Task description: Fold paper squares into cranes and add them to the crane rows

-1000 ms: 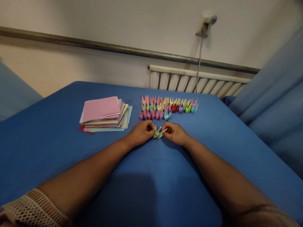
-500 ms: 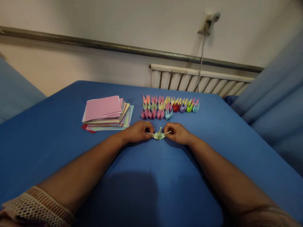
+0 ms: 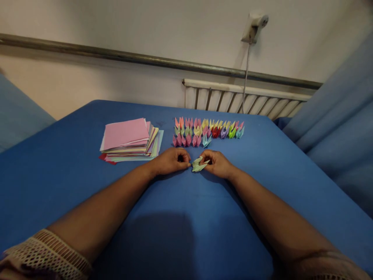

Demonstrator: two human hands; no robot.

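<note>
A pale green origami crane (image 3: 199, 165) is tilted on the blue surface between my hands. My right hand (image 3: 218, 164) pinches it by a wing at its right side, thumb and fingers closed on the paper. Just left of the crane, my left hand (image 3: 172, 160) holds nothing; its fingers are curled, with a small gap between thumb and forefinger. Beyond my hands stand rows of small folded cranes in several colours, among them a light blue crane (image 3: 206, 140) at the near row's right end and a red crane (image 3: 216, 132) in the middle row.
A stack of coloured paper sheets (image 3: 126, 134), pink on top, lies left of the cranes. The blue-covered table (image 3: 198, 233) runs up to a wall with a metal rail (image 3: 140, 59), a radiator (image 3: 247, 88) and a plugged-in socket (image 3: 253, 29). Blue curtains (image 3: 344, 105) hang at the right.
My left hand has let go of the crane's left wing. The crane has turned and tipped in my right hand, its wings now closer together.
</note>
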